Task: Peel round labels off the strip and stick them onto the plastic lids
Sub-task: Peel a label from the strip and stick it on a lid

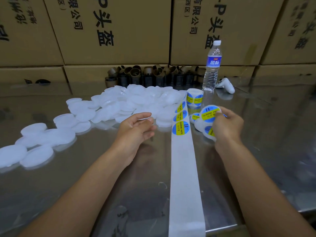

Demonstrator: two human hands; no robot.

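Against right hand (227,124), labelled lid (209,115)

Bare left hand (135,129), bare right hand (227,127), both forearms uncovered all the way to the bottom edge

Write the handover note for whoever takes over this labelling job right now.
Left hand pinches a plain lid, edge-on.
Right hand holds a labelled lid, thumb on it.
Done: a few finished lids lie beside the right hand.
Left: labels remain on the strip, with more on the roll. A pile of bare lids sits to the left.
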